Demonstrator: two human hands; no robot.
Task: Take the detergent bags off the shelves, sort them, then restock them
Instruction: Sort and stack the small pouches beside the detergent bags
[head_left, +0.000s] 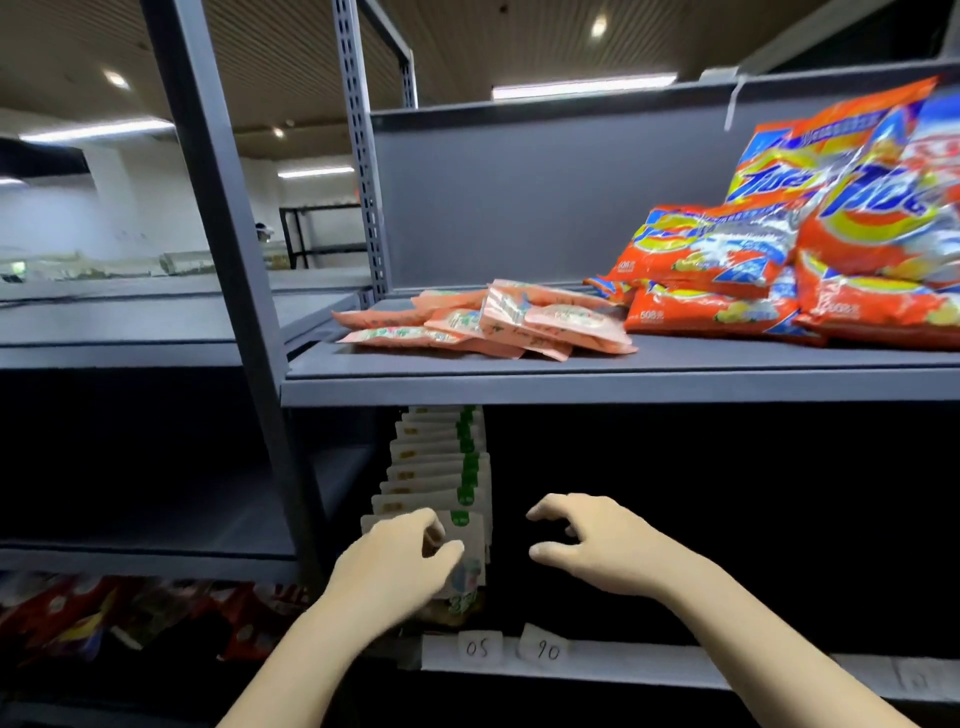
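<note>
Restocking: we are gripping the front white bag (470, 540) under the upper shelf (618, 387) with left hand (400, 566) | right hand (597, 545) hovering empty, fingers loosely curled | next: squaring that row.

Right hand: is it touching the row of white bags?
Apart. The head view shows the right hand with dark, open shelf space between its fingers and the white bags.

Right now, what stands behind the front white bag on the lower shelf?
Behind the front white bag, gripped by the left hand, a row of similar white bags runs back. Its far end is hidden under the upper shelf.
</note>
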